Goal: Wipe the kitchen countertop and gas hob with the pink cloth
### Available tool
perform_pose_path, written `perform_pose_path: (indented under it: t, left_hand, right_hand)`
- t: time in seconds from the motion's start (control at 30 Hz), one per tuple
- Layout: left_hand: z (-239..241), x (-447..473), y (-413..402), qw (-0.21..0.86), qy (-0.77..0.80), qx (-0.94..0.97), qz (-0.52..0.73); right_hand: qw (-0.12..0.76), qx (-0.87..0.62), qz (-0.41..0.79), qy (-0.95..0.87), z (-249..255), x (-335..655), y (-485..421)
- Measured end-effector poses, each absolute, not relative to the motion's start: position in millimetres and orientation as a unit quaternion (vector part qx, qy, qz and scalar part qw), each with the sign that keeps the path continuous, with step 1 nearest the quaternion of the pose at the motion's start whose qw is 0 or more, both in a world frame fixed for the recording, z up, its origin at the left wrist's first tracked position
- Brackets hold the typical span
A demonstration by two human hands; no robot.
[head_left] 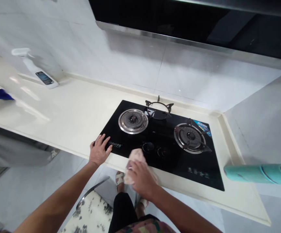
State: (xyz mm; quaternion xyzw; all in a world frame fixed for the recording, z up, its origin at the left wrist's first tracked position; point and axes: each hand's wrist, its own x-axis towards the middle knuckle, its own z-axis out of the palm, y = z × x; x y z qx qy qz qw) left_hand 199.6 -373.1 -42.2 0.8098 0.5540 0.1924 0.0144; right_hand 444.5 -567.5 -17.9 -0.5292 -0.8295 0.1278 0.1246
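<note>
A black glass gas hob is set into the cream countertop. My left hand lies flat with fingers spread on the hob's front left corner and the counter edge. My right hand is closed on a pale pink cloth, pressed against the hob's front edge near the two knobs. The left burner has no pan support; a loose pan support sits behind it. The right burner has its support in place.
A white spray bottle lies at the back left of the counter. A teal cylinder juts in at the right edge. The black extractor hood hangs above. A patterned stool stands below me.
</note>
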Motion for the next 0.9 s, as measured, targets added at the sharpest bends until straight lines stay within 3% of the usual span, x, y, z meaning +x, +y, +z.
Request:
perform_pose_path:
  t: [0.1,0.23,0.4,0.73,0.9]
  left_hand:
    - [-42,198,-372,0.011,0.554,0.81,0.191]
    - [-44,195,-370,0.015,0.547,0.813,0.197]
    - [-47,194,-367,0.019,0.546,0.812,0.206]
    - [-44,195,-364,0.008,0.542,0.816,0.2]
    - [-35,199,-364,0.018,0.549,0.813,0.192]
  right_hand:
    - [0.103,-0.432,0.121,-0.888,-4,406,-537]
    - [0.107,-0.485,0.115,-0.86,-3,413,-543]
    - [0.158,-0.605,0.149,-0.766,-22,500,-611]
    - [0.212,-0.819,-0.026,-0.532,-59,656,-745]
    - [0.206,-0.933,-0.089,-0.281,-68,742,-805]
